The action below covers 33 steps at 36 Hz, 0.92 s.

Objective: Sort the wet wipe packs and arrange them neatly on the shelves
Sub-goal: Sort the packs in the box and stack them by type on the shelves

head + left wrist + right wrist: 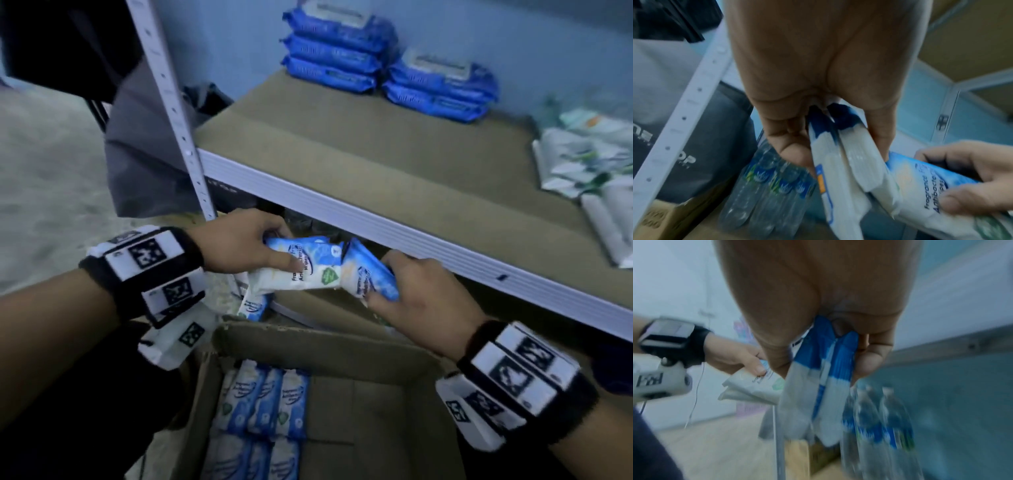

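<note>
My left hand [253, 245] grips two blue-and-white wet wipe packs [301, 267] just below the shelf's front rail. In the left wrist view these two packs [840, 164] lie side by side between thumb and fingers. My right hand [414, 291] holds two more of the same packs [368, 274], and the right wrist view shows them [822, 369] pinched together. The two bundles touch end to end. An open cardboard box [329, 346] below my hands holds several more of these packs [263, 404].
The brown shelf [376, 164] carries two stacks of dark blue packs [335, 51] at the back and white-green packs [582, 164] at the right. A white upright post [171, 102] stands left. Shrink-wrapped water bottles [766, 194] sit under the shelf.
</note>
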Each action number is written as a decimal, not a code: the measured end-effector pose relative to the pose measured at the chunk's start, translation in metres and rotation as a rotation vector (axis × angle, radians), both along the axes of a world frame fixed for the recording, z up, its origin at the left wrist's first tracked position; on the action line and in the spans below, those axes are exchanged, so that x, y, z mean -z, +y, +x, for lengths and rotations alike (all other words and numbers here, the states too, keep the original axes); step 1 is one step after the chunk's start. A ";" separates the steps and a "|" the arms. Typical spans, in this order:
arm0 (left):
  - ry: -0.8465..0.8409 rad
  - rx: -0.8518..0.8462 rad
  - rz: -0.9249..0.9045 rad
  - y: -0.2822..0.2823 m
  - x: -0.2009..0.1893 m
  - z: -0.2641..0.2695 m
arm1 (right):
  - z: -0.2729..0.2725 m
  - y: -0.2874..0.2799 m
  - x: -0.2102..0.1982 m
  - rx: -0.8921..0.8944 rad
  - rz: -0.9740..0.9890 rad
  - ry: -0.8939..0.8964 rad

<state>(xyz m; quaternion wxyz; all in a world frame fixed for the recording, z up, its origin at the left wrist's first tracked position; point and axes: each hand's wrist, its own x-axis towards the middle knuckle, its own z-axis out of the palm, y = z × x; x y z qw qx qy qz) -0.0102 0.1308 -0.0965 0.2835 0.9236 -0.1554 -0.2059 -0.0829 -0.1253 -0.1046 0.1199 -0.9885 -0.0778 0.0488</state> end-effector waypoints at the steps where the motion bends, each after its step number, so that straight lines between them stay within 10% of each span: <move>1: 0.003 -0.031 -0.059 0.001 -0.010 -0.005 | -0.004 -0.001 -0.009 0.005 0.030 -0.028; 21: -0.108 -0.402 -0.701 -0.058 -0.059 0.023 | 0.043 -0.051 -0.057 0.400 0.701 -0.211; 29: -0.593 -0.330 -0.090 -0.064 -0.046 0.045 | 0.055 -0.063 -0.061 0.431 0.427 -0.148; 33: -0.569 -0.333 -0.086 -0.058 -0.050 0.047 | 0.055 -0.072 -0.060 0.434 0.329 -0.151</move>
